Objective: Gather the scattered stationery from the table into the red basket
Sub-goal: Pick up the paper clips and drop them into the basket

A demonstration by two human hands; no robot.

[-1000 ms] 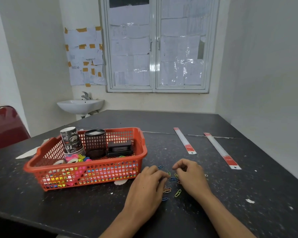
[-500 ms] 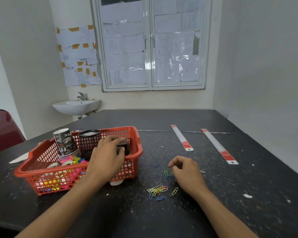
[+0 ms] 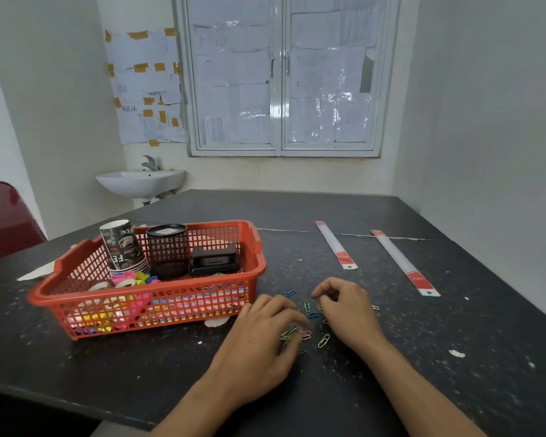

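The left hand (image 3: pixel 259 339) curls its fingers round bunched coloured wire paper clips (image 3: pixel 292 334); the right hand (image 3: pixel 349 307) curls too, contents unclear. Rake the strays between them together before lifting into the red plastic basket (image 3: pixel 256 247).

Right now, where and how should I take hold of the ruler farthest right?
The ruler lies flat, thin and narrow, its red end nearest you. Come from above with the right hand and pinch across its long edges near that end; you may need to tip one edge up first.
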